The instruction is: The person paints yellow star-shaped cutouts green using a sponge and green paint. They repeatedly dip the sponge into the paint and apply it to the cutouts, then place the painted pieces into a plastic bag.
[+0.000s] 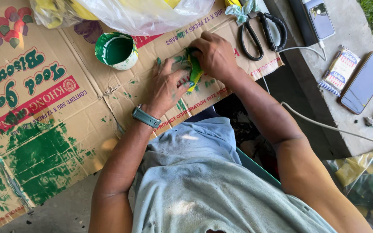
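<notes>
your left hand (168, 86) lies flat on the flattened cardboard sheet (65, 108), fingers spread and smeared with green paint, its fingertips pressing the near edge of a small yellow piece (195, 71) streaked with green. your right hand (214, 54) is curled over the far end of that same piece, fingers bent down onto it; what the fingertips pinch is hidden under the hand. the piece sits on the cardboard between both hands, just right of the middle of the scene. a grey watch (146, 116) wraps your left wrist.

to the left of the hands, a little way off, stands a small cup (116, 50) of green paint, its rim dripped with green and white. green patches stain the cardboard at near left. a clear plastic bag (143, 13) with yellow things inside lies at the far edge. black-handled scissors (264, 32) rest just right of your right hand. further right, on a grey slab (350, 26), lie two phones, one (320, 19) on a white cable and one (365, 82) beside a small printed packet (339, 69).
</notes>
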Demonstrator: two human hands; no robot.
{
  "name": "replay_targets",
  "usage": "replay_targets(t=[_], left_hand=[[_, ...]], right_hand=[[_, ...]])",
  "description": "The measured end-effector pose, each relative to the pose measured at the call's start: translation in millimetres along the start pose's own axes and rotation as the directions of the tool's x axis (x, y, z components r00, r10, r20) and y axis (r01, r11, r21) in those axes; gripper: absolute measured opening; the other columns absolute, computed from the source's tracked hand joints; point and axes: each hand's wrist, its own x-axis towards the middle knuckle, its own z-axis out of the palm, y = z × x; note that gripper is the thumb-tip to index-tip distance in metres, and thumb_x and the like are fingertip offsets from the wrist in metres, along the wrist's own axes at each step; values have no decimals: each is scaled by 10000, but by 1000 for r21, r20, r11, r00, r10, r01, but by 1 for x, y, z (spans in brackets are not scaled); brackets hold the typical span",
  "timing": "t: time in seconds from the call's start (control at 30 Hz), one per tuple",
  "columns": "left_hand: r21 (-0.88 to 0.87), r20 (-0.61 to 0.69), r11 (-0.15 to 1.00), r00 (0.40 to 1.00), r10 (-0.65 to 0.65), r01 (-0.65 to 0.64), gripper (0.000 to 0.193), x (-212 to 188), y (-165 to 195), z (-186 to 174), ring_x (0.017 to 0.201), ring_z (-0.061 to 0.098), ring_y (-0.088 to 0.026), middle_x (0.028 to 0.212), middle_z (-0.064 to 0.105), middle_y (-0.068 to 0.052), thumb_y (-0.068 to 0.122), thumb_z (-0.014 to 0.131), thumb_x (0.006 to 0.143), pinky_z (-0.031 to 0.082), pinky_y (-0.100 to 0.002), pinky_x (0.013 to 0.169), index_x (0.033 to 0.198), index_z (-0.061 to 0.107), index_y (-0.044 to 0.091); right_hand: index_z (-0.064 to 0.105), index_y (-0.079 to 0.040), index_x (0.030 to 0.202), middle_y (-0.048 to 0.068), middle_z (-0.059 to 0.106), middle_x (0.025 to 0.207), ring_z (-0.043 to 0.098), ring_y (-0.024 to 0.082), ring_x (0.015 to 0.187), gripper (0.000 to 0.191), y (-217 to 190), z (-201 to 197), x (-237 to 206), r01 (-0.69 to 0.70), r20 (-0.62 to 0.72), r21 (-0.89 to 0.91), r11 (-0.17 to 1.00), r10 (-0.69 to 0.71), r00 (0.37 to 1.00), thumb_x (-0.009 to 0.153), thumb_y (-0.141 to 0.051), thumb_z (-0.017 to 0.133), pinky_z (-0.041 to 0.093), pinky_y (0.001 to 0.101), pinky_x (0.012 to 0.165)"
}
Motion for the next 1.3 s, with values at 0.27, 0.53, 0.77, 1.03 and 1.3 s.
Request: replay_targets(t=[0.27,0.53,0.77,1.03,1.3], left_hand=[[232,147,972,989,6,-41,791,13,-11,3,1337,431,-422,1439,414,-243,315,788,821,224,-628,1131,1516,447,153],[169,256,985,963,-85,42,498,23,-33,-2,1407,434,-402,1520,391,-255,340,646,987,197,-630,1227,1444,617,144],[255,152,967,987,-45,4,623,18,-9,-6,1339,440,-428,1403,437,-271,421,750,831,247,-667,1146,1338,622,82],[319,138,948,989,-59,12,504,21,8,-7,1290,486,-364,1359,480,-235,382,746,808,259,-781,1046,1203,631,91],[332,225,936,973,41,-117,387,21,6,-4,1377,491,-315,1344,558,-107,331,718,864,228,-765,1103,1183,651,124]], right_hand=[[724,-84,1062,103,649,991,647,333,921,234,-12,-5,-35,13,65,37,999,-15,998,828,-87,733,543,442,798],[740,-103,1109,77,599,910,608,287,889,241,-31,-1,-43,103,212,118,988,-127,969,870,-126,723,486,427,822],[741,-108,1035,58,690,997,674,275,1017,256,-53,-37,-56,102,260,419,902,-227,939,784,-58,761,512,431,934],[695,-48,1174,137,668,1139,690,326,1057,257,-53,-78,-14,90,-44,290,953,-81,996,928,-5,754,563,414,892],[713,-17,1159,144,687,1086,685,360,970,271,-6,-38,24,62,250,268,961,-131,959,889,-17,739,561,435,834]])
